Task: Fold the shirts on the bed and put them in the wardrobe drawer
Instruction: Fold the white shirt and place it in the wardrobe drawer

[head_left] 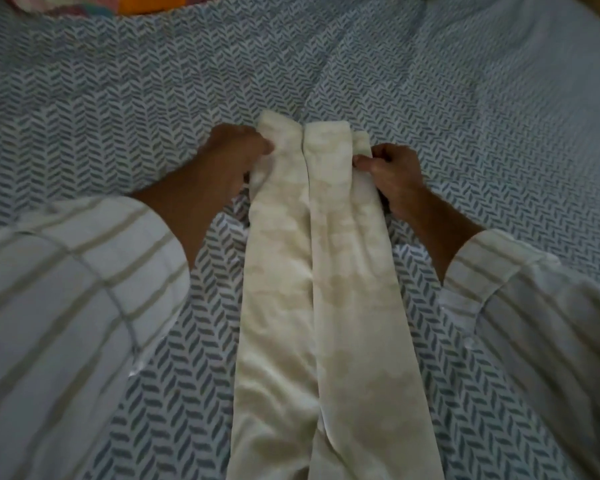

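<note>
A cream shirt [312, 271] with a faint mottled print is laid lengthwise on the bed [465, 109], folded into a long narrow strip whose two side panels meet along a centre line. Its far end lies toward the middle of the bed and its near end runs out of view at the lower edge. The far left edge of the strip is gripped by the left hand [222, 161], fingers curled round the fabric. The far right edge is pinched by the right hand [388, 174], thumb and fingers closed on a folded layer. Both forearms are covered by white sleeves [66, 299] with pale stripes. The bed is covered by a sheet printed with a grey-blue herringbone pattern, lightly creased. At the far left corner a patch of orange and pink cloth [118, 3] is seen, possibly a pillow or a blanket; it is too cropped to tell.
</note>
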The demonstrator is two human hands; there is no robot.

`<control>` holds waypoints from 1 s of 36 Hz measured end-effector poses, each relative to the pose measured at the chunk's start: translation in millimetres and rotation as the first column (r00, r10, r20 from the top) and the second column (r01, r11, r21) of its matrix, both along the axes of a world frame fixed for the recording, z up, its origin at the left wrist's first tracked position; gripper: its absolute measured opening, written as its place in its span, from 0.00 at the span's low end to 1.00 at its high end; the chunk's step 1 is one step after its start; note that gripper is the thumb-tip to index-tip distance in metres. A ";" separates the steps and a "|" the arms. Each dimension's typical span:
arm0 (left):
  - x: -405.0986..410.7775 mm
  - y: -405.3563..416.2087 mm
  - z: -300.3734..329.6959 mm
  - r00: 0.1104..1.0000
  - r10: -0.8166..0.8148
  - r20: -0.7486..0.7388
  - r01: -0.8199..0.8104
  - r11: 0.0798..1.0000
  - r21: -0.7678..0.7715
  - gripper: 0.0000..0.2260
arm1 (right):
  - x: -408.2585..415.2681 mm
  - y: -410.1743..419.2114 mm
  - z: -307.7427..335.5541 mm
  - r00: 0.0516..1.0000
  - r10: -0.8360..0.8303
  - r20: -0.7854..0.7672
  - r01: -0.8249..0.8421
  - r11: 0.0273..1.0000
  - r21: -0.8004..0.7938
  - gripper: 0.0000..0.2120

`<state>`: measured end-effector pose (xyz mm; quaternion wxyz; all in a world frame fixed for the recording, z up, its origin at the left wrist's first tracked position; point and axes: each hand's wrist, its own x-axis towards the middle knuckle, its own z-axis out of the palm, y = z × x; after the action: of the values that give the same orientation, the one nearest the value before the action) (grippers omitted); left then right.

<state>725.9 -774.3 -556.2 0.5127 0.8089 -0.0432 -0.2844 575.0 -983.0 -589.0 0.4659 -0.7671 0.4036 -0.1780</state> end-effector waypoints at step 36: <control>-136.9 100.7 27.5 0.990 -0.137 0.022 0.137 0.991 0.004 0.14 | -120.8 64.6 50.7 0.988 0.093 -0.123 -0.024 0.880 0.474 0.27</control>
<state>589.0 -673.6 -528.7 0.4906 0.8076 -0.1039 -0.3101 454.2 -918.5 -538.4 0.6133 -0.6536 0.4435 -0.0053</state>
